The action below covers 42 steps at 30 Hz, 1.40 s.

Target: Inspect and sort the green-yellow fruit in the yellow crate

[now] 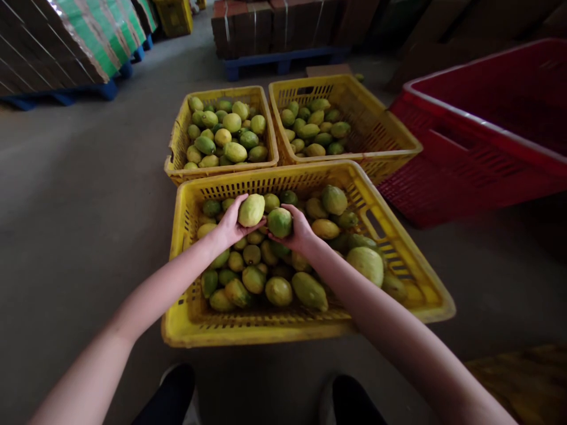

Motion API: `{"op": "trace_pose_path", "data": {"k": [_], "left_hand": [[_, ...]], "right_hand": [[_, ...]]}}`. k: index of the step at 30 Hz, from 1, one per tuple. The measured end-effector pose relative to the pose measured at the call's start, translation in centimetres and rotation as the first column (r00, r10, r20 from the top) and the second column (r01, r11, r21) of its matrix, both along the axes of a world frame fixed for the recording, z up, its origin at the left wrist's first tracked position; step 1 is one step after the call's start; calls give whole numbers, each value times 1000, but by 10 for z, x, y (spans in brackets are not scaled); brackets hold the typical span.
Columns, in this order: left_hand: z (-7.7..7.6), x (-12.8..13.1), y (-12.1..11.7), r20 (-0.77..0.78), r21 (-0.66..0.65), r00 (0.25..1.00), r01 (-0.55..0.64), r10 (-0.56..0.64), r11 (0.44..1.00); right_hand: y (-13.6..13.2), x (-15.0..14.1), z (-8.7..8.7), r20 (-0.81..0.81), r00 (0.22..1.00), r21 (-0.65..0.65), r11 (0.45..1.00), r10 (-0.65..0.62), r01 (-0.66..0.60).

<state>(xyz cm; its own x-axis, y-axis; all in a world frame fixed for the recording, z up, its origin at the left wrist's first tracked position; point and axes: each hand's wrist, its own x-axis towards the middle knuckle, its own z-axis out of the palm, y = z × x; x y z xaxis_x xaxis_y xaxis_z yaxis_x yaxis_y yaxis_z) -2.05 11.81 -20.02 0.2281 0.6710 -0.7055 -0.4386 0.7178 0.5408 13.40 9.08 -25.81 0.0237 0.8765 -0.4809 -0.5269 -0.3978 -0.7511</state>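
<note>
In my left hand point(231, 227) sits a pale yellow-green lemon point(251, 211), fingers wrapped round its side and underneath. My right hand point(299, 230) grips a darker green lemon point(280, 222), just to the right of the first. Both hands are close together over the near yellow crate point(261, 335), above a loose pile of green and yellow lemons. Among that pile, a large pale green fruit point(365, 265) lies at the right beside my right forearm, and a long green lemon point(310, 291) lies near the front.
Two more yellow crates stand behind: the left one point(221, 172) is well filled with lemons, the right one point(385, 130) holds lemons mostly on its left. A large red crate point(469, 147) is at the right. Beyond are strapped cartons point(274, 26) on a blue pallet point(287, 59).
</note>
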Motion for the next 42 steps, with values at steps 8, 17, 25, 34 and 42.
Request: {"op": "trace_pose_path", "data": {"k": [8, 17, 25, 34, 42], "left_hand": [[-10, -6, 4, 27, -108, 999, -38, 41, 993], [0, -3, 3, 30, 2, 991, -127, 127, 992], [-1, -9, 5, 146, -35, 981, -122, 125, 992], [-1, -6, 4, 171, -23, 983, -67, 70, 998], [-8, -3, 2, 133, -6, 987, -92, 92, 996]], "right_hand": [[-2, -1, 40, -116, 967, -454, 878, -226, 151], [-3, -4, 42, -118, 963, -359, 915, -241, 185], [0, -1, 36, -108, 954, -485, 853, -281, 196], [0, 1, 37, -55, 968, -422, 884, -247, 201], [0, -1, 39, -59, 940, -417, 864, -335, 282]]}}
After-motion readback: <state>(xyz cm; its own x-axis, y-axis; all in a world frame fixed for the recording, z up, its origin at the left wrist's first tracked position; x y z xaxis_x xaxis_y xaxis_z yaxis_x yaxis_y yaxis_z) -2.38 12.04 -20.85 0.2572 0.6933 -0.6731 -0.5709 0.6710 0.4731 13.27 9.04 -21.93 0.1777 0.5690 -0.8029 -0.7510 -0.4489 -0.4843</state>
